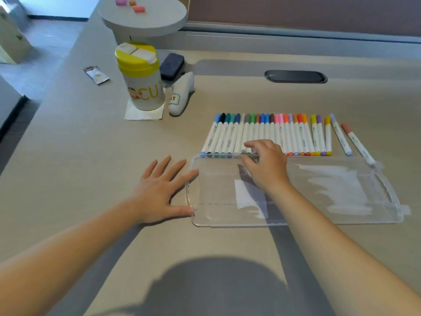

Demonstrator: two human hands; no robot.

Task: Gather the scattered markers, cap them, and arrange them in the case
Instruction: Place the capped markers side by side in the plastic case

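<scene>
Clear plastic, that is my case (341,192), lying flat near the front edge of the surface (91,156). My left hand (159,192) is spread wide and flat, touching the case's left rim so it won't slide. My right hand (264,163) reaches over the far rim with curled fingers on the markers (296,135); I cannot tell if it holds one. They lie capped in a row just behind the case, ready to go in.

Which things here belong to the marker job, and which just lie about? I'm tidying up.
Job: markers, clear case, left hand, right hand.
Lying about: yellow-lidded tub, napkin, wrapper, dark pouch.
</scene>
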